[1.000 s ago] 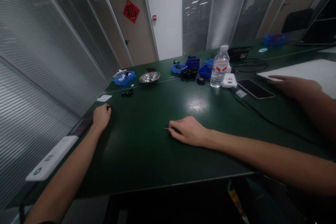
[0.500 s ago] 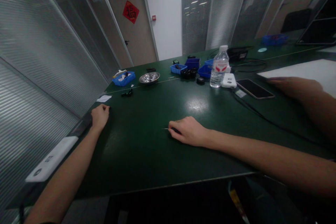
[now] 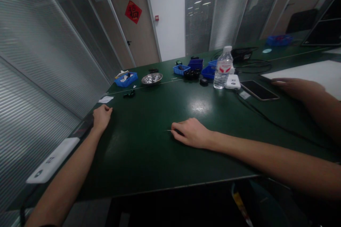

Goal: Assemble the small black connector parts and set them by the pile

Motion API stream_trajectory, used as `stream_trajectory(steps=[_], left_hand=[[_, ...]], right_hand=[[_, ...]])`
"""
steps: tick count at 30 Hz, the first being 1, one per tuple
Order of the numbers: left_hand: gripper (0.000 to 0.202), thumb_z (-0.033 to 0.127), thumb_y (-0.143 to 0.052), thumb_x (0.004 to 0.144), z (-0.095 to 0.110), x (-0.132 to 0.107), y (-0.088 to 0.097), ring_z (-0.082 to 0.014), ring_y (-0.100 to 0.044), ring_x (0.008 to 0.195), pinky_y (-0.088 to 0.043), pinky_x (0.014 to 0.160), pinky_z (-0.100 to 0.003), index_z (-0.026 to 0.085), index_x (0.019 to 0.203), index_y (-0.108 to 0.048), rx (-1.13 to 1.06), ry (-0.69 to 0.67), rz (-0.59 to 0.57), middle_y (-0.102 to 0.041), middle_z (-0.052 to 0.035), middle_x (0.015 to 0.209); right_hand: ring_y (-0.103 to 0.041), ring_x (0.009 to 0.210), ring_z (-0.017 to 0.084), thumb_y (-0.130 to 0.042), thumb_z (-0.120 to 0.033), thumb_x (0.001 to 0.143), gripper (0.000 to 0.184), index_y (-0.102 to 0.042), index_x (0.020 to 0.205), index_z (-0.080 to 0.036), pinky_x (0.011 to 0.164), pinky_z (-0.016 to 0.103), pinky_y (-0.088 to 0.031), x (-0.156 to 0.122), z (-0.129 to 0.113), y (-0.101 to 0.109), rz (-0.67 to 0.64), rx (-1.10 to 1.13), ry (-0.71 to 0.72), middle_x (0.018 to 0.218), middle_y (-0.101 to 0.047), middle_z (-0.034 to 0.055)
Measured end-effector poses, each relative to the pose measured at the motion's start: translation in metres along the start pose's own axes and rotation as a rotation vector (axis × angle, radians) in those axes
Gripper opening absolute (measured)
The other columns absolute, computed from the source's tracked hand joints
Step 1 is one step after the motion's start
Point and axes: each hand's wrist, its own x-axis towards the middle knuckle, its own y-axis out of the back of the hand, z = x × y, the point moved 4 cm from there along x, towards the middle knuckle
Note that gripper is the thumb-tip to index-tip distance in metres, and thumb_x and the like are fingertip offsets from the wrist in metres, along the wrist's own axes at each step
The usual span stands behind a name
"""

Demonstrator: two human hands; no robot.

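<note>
My right hand (image 3: 192, 133) rests on the dark green tabletop (image 3: 144, 163), closed in a pinch. From its fingertips a thin, pale, needle-like piece (image 3: 168, 130) points left; the rest of it is hidden in the fingers. My left hand (image 3: 102, 117) lies near the table's left edge, thumb and fingers drawn together. Whatever may be between them is too small to make out. Just beyond it is a white paper slip (image 3: 106, 99), with a small black object (image 3: 129, 94) farther to the right.
At the back stand a metal dish (image 3: 151, 79), a blue tray (image 3: 126, 79), several blue bins and a water bottle (image 3: 223, 68). A phone (image 3: 259, 90) and cable lie right. Another person's hand (image 3: 298, 88) rests by a white sheet. A white device (image 3: 53, 160) lies left.
A small dark spot at my left fingertips no longer shows, and those fingertips have shifted slightly. My right hand and the needle-like piece stay in place.
</note>
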Motion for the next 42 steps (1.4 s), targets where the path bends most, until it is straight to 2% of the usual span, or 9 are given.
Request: stream_trajectory(steps=[6,9,12,20,25,29,33,37,42], left_hand=[[0.023,0.040,-0.065,0.088,0.002,-0.001,0.004,-0.0269,-0.069,0.089,-0.051,0.087,-0.035,0.018,0.087,-0.069,-0.001,0.014,-0.007,-0.074,-0.0103,0.092],[0.024,0.040,-0.066,0.088,0.003,-0.003,0.006,-0.0270,-0.070,0.092,-0.051,0.089,-0.035,0.017,0.093,-0.070,-0.014,0.023,0.008,-0.075,-0.0113,0.097],[0.026,0.039,-0.065,0.089,0.006,-0.005,0.007,-0.0267,-0.070,0.095,-0.051,0.090,-0.034,0.016,0.100,-0.071,-0.003,-0.018,0.014,-0.075,-0.0114,0.100],[0.033,0.040,-0.058,0.094,0.021,-0.010,0.004,-0.0289,-0.072,0.094,-0.051,0.092,-0.035,0.016,0.109,-0.076,0.057,-0.145,-0.063,-0.078,-0.0126,0.102],[0.036,0.038,-0.056,0.094,0.026,-0.011,0.003,-0.0305,-0.072,0.094,-0.052,0.092,-0.038,0.018,0.115,-0.076,0.092,-0.137,-0.077,-0.078,-0.0125,0.102],[0.036,0.037,-0.056,0.093,0.027,-0.012,0.006,-0.0323,-0.072,0.098,-0.051,0.095,-0.039,0.016,0.114,-0.077,0.023,-0.120,-0.078,-0.078,-0.0138,0.104],[0.035,0.037,-0.057,0.094,0.031,-0.012,0.006,-0.0294,-0.072,0.100,-0.051,0.097,-0.037,0.017,0.113,-0.078,-0.046,-0.139,-0.112,-0.078,-0.0107,0.109],[0.033,0.039,-0.059,0.094,0.053,-0.020,0.005,-0.0249,-0.072,0.102,-0.052,0.099,-0.033,0.020,0.114,-0.078,-0.124,-0.227,-0.178,-0.077,-0.0057,0.115],[0.032,0.041,-0.062,0.094,0.118,-0.053,0.011,-0.0228,-0.069,0.108,-0.053,0.097,-0.034,0.022,0.117,-0.076,-0.379,-0.511,-0.386,-0.074,-0.0051,0.120]], right_hand=[[-0.052,0.061,0.011,-0.039,-0.039,0.106,0.030,-0.061,0.102,-0.019,0.058,0.027,-0.028,0.001,-0.001,-0.001,-0.008,0.011,0.001,0.082,-0.068,0.0014],[-0.052,0.061,0.011,-0.039,-0.039,0.106,0.030,-0.061,0.102,-0.019,0.058,0.026,-0.028,0.001,-0.001,0.001,-0.014,0.017,0.001,0.082,-0.068,0.0011],[-0.052,0.061,0.011,-0.038,-0.040,0.106,0.031,-0.061,0.103,-0.019,0.058,0.026,-0.029,0.000,0.000,0.001,-0.017,0.034,0.007,0.082,-0.068,0.0009],[-0.053,0.062,0.012,-0.040,-0.038,0.105,0.029,-0.061,0.101,-0.019,0.059,0.027,-0.026,0.001,0.000,-0.002,-0.004,-0.009,-0.007,0.083,-0.069,0.0016],[-0.054,0.062,0.012,-0.040,-0.039,0.105,0.030,-0.061,0.101,-0.019,0.058,0.027,-0.027,0.001,0.000,-0.001,-0.012,0.007,0.000,0.083,-0.069,0.0016],[-0.054,0.062,0.012,-0.040,-0.038,0.105,0.029,-0.061,0.101,-0.019,0.058,0.027,-0.028,0.001,-0.001,0.002,-0.012,0.015,0.006,0.083,-0.069,0.0016],[-0.054,0.062,0.012,-0.041,-0.038,0.105,0.028,-0.062,0.102,-0.019,0.058,0.027,-0.028,0.000,-0.001,0.003,-0.018,0.025,0.008,0.082,-0.069,0.0014],[-0.054,0.063,0.011,-0.041,-0.038,0.105,0.029,-0.061,0.102,-0.019,0.058,0.027,-0.029,0.001,-0.001,0.002,-0.013,0.020,0.009,0.083,-0.069,0.0011],[-0.056,0.063,0.011,-0.041,-0.038,0.105,0.029,-0.062,0.103,-0.018,0.058,0.026,-0.029,0.001,-0.001,0.002,-0.036,0.037,-0.006,0.083,-0.069,0.0013]])
